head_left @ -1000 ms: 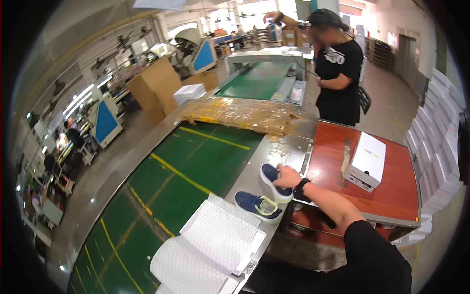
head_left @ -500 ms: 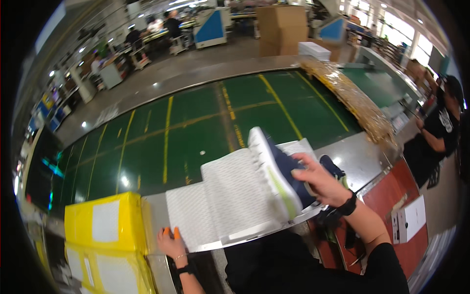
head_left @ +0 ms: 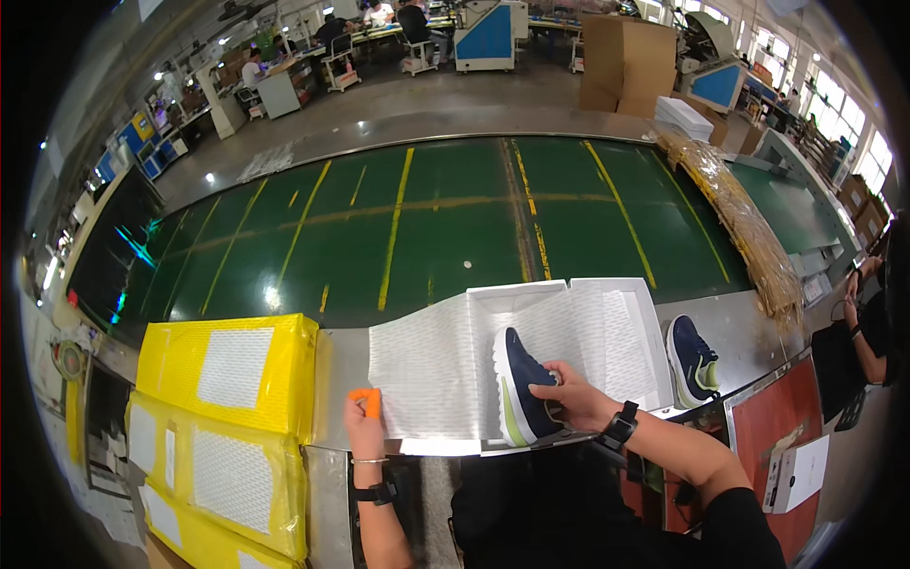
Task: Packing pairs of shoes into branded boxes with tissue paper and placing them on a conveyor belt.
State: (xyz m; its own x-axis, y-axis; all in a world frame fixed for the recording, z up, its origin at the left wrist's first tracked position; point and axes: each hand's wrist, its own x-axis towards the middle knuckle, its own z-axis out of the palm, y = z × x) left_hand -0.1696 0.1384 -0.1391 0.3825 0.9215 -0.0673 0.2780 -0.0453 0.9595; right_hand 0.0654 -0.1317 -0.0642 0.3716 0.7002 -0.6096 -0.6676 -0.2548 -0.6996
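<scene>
While one navy shoe (head_left: 523, 391) is going into the open white box (head_left: 637, 302), its mate (head_left: 691, 357) waits outside.
Nearest, the right hand (head_left: 572, 396) comes in from the box's near edge, forearm angled up, its grip closed around the shoe's upper and holding it on its side over the tissue paper (head_left: 431, 372) lining the box's left half. Left of the box, the left hand (head_left: 364, 425) pinches a small orange piece (head_left: 366, 402) at the paper's near edge. Right of the box the second shoe lies on the counter (head_left: 737, 332); by my judgement packing is barely half done, closing included.
</scene>
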